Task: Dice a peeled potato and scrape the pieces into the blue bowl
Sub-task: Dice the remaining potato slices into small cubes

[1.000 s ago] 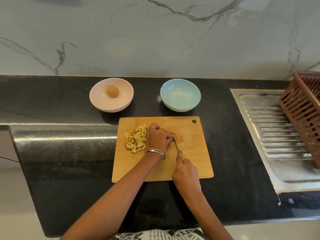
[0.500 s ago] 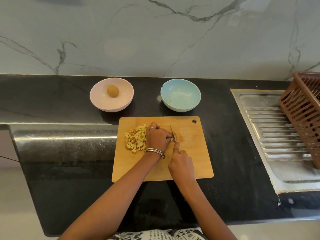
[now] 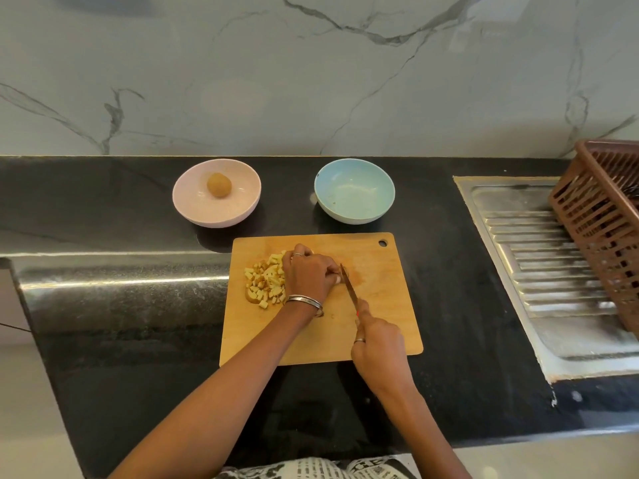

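Note:
A wooden cutting board [image 3: 380, 326] lies on the black counter. A pile of diced potato pieces [image 3: 264, 280] sits on its left part. My left hand [image 3: 309, 274] is curled over the last bit of potato, which is almost hidden under the fingers. My right hand [image 3: 378, 347] grips a knife [image 3: 349, 286] whose blade stands right beside the left fingertips. The blue bowl [image 3: 354, 190] stands behind the board, holding nothing but a few specks.
A pink bowl [image 3: 193, 209] with one whole potato [image 3: 219, 184] stands at the back left. To the right lie a steel sink drainboard [image 3: 539, 257] and a brown plastic basket [image 3: 605, 223]. A marble wall rises behind the counter.
My right hand has drawn back toward me with the knife after pushing forward half a second ago, a sawing stroke. The left hand and the diced pile stay in place.

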